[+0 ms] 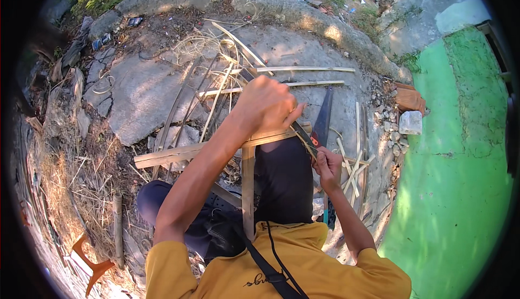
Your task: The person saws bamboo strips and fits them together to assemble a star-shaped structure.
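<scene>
With the right hand (329, 170) pinching a thin strip (307, 140) and the left hand (266, 103) closed on something unclear, I should move slowly, evenly.

Mustard short-sleeved shirt (325, 258); black script lettering (255, 281); black strap (265, 267), cord (274, 251); dark trousers (283, 177).

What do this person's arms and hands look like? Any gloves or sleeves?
No gloves: the left hand and right hand are bare, with no watch or bracelet visible. Short mustard-yellow fabric sleeves leave both forearms uncovered.
</scene>
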A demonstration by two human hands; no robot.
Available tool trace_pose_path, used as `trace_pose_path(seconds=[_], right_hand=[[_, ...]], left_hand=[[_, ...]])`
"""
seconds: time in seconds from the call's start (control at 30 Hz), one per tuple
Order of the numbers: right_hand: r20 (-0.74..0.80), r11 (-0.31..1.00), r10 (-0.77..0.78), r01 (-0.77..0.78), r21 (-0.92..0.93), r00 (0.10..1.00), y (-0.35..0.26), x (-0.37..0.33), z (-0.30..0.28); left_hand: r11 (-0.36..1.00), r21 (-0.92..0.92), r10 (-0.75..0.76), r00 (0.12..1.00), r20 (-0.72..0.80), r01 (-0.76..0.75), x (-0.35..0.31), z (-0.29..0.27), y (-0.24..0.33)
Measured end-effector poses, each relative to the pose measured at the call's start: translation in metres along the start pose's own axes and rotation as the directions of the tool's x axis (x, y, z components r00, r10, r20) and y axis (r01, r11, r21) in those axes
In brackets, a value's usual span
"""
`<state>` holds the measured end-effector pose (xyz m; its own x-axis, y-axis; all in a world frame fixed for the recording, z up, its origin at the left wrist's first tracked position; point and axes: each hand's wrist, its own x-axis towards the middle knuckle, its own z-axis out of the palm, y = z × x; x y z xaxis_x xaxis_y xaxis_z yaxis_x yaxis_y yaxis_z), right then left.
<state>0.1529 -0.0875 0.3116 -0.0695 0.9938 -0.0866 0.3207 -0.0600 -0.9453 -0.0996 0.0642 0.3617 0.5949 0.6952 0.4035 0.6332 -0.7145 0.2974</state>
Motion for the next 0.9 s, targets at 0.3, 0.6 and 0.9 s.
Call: trace_pose_path(seconds=[0.3,0.6,0.9], right_hand=[[0.068,0.964,-0.086,0.101,-0.248,0.994,-0.064,0.007,-0.011],[0.065,0.633,-0.552,0.469,-0.617,0.831,-0.176,0.024,-0.018],[0.413,-0.027,-0.713,0.567,-0.823,0.567,-0.173,0.066,-0.051]], left_hand=[[1.0,0.022,0.013,1.0,0.017,-0.014,-0.004,-0.017,-0.01],[0.998,-0.008,-0.059,0.998,0.006,0.059,-0.008,-0.165,0.012],[0.996,0.018,-0.084,0.995,-0.052,0.085,-0.038,-0.129,0.004]])
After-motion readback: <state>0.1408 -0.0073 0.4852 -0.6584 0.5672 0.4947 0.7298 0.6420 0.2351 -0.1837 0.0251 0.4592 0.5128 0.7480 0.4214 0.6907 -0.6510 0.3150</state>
